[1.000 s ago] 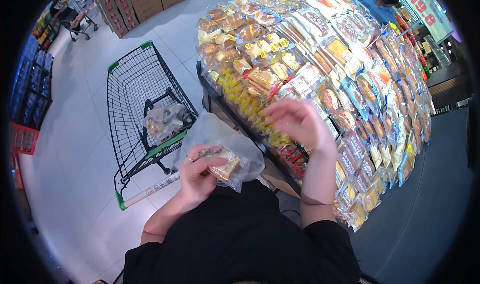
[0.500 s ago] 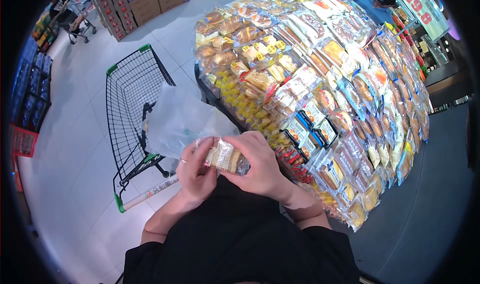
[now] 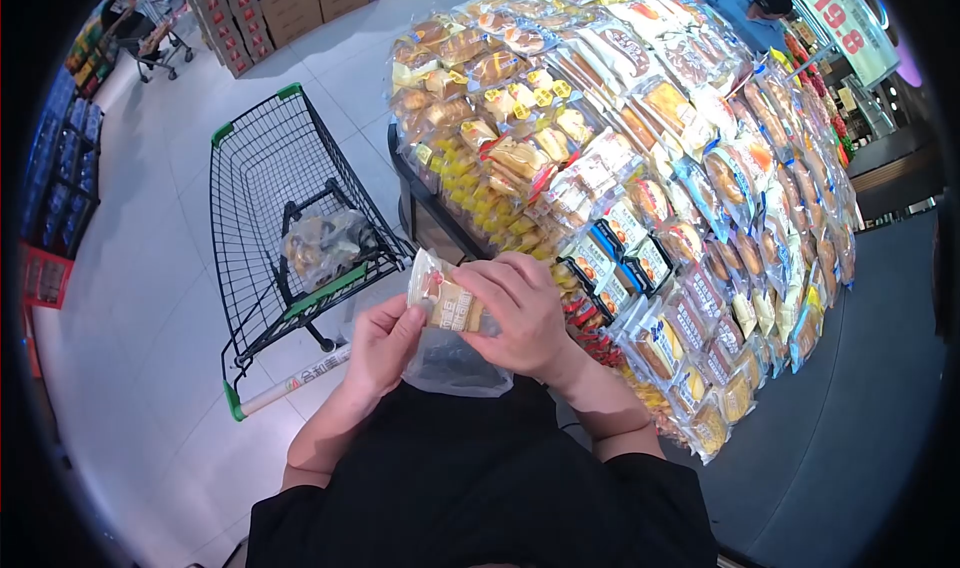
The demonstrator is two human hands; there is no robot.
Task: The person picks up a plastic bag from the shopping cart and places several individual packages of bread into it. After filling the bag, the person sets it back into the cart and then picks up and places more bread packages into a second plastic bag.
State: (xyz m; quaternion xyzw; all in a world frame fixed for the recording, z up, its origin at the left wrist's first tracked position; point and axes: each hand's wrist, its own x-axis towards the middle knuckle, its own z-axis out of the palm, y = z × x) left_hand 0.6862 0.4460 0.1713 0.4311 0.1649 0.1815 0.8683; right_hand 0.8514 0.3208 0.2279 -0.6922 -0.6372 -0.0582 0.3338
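Both my hands hold a small clear packet of sliced bread [image 3: 455, 308] in front of my chest. My left hand [image 3: 383, 346] pinches its left end between thumb and fingers. Around its right side, my right hand [image 3: 528, 316] is closed with fingers over the top. A translucent plastic bag [image 3: 455, 368] hangs loosely beneath the packet and my hands, against my black shirt. To the left stands a shopping cart [image 3: 325, 293] with green corners, and a bagged bundle [image 3: 325, 246] sits in its rear seat area.
Right of me rises a large display of packaged breads [image 3: 600, 158], its edge close to my right forearm. A person in blue [image 3: 745, 16] stands behind it near a price sign [image 3: 850, 26]. Stacked cartons [image 3: 290, 10] and another cart [image 3: 150, 43] are farther back.
The plastic bag has swung from over the cart down below my hands, uncovering the cart's bundle. The bread packet is tilted differently, its left end now raised and showing.
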